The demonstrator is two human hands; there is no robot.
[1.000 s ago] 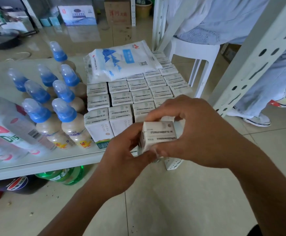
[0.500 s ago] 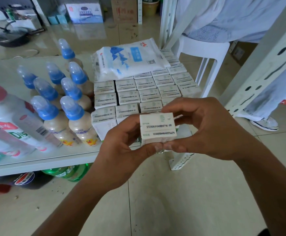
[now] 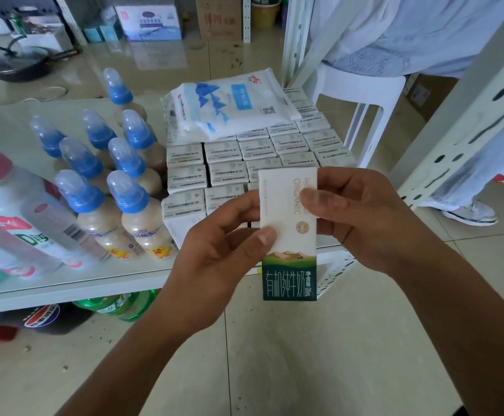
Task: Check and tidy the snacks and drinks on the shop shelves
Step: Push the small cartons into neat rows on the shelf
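While both hands grip it, the milk carton [image 3: 285,211] stands upright between them with its front face toward the camera: white above, with "ORGANIC" printed along its length, and a dark green band at the bottom. The left hand [image 3: 214,253] pinches the carton's left edge, thumb on the front face and fingers curled behind. The right hand [image 3: 361,217] pinches the upper right edge in the same way, thumb in front. The lower third of the carton hangs free below both hands, over the tiled floor [image 3: 274,355].

Just behind the carton lies the front edge of a white shelf [image 3: 65,289]. Directly behind the carton on that shelf, a block of like cartons [image 3: 229,172] stands in close rows with printed tops up. Farther behind the carton, a white bag with a blue mountain print [image 3: 229,106] rests on the block. Left of the carton stand blue-capped bottles [image 3: 124,205]; farther left lie pink-capped bottles [image 3: 20,211]. Behind and right of the carton are a white plastic stool [image 3: 361,88] and a person in pale clothing [image 3: 424,34].
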